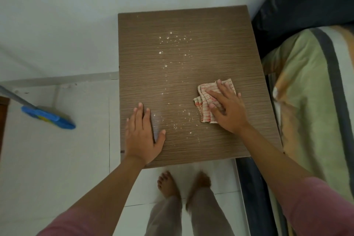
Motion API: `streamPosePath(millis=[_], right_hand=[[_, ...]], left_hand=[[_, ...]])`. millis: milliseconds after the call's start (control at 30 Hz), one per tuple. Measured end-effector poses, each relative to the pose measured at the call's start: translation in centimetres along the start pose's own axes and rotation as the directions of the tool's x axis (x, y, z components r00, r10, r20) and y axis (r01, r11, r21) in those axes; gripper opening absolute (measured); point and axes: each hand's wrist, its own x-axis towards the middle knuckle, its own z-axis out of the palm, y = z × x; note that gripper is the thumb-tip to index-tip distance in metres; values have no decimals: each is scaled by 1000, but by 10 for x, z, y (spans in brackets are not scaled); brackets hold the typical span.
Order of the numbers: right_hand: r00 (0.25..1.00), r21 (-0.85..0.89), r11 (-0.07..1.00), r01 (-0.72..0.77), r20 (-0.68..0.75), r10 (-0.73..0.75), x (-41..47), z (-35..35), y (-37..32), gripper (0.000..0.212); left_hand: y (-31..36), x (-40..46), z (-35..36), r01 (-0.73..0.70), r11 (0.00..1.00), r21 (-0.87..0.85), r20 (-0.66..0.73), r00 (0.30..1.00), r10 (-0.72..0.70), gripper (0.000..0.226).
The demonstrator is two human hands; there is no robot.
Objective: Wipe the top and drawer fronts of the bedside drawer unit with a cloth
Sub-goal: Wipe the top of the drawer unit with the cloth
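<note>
The brown wood-grain top of the bedside drawer unit (183,63) fills the middle of the view, seen from above. White crumbs or specks (172,48) are scattered down its centre. A crumpled white cloth with red stripes (206,101) lies on the right part of the top. My right hand (228,107) presses flat on the cloth with fingers spread. My left hand (142,134) rests flat on the bare top near the front left corner, fingers straight. The drawer fronts are hidden below the top.
A bed with a striped green and orange cover (314,105) stands close against the unit's right side. A blue broom head (47,118) on a grey handle lies on the white tiled floor at left. My bare feet (168,184) stand before the unit.
</note>
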Motion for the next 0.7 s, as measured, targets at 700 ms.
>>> streamPosePath(millis=[700], right_hand=[[1000, 14, 1000, 16, -21, -16, -105, 19, -1, 46]], left_hand=[[2, 0, 5, -25, 999, 27, -131, 991, 28, 83]])
